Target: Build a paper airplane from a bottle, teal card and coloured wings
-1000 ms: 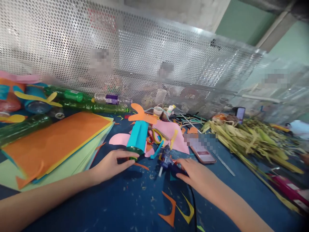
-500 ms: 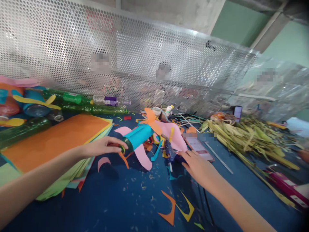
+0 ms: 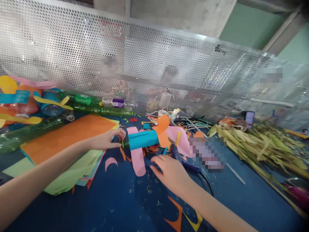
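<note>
A toy plane made from a plastic bottle wrapped in blue paper (image 3: pixel 143 139) lies on the blue table, with a pink paper wing strip (image 3: pixel 138 162) across it and an orange paper propeller shape (image 3: pixel 163 130) at its right end. Beside the bottle's neck end, my left hand (image 3: pixel 106 139) has thumb and fingers parted, with no grip on it visible. My right hand (image 3: pixel 170 170) is open below the plane's right end, fingers apart and holding nothing. Just right of that hand lies a dark blue glue gun (image 3: pixel 187 163) with a black cord.
Coloured paper sheets (image 3: pixel 70 135) are stacked at left, below several green bottles (image 3: pixel 103 110) and other paper-trimmed bottles. Paper scraps (image 3: pixel 177 212) lie in front. Dry husks (image 3: pixel 251 145), a blurred-out phone (image 3: pixel 209 153) and a white stick (image 3: pixel 236 174) are at right. A perforated metal screen (image 3: pixel 145 58) stands behind.
My right hand has left the glue gun and moved left toward the plane. My left fingers have opened off the bottle's neck. The plane has turned more level, and the view has shifted.
</note>
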Action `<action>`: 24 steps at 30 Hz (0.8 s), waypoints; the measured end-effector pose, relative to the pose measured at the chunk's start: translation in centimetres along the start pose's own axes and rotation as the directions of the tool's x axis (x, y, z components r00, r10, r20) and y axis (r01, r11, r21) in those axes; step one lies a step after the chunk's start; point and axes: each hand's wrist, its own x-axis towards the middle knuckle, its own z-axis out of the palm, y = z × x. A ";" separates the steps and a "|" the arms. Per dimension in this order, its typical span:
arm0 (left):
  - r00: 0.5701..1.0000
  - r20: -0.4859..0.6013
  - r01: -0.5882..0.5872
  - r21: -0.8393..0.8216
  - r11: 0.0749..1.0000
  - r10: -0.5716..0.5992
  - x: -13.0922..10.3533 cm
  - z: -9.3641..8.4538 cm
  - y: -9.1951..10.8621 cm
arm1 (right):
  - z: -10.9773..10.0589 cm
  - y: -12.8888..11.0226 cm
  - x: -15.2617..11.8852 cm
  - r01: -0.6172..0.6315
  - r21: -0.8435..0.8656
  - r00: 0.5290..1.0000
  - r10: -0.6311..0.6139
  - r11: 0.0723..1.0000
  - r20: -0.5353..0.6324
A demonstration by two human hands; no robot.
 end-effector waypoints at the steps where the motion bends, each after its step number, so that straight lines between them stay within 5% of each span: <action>1: 1.000 -0.005 0.007 -0.016 1.000 -0.007 0.0 0.1 0.1 | 0.4 -0.2 0.1 0.035 0.042 0.999 -0.034 0.999 -0.034; 9: 0.987 -0.147 0.078 0.089 0.993 -0.065 0.2 1.1 1.3 | 2.0 -1.0 -0.5 0.226 0.171 0.974 -0.220 0.959 -0.049; 24: 0.950 -0.312 0.140 0.323 0.936 -0.034 0.0 3.6 1.9 | 2.5 -0.9 -1.0 0.262 0.268 0.965 -0.257 0.927 -0.054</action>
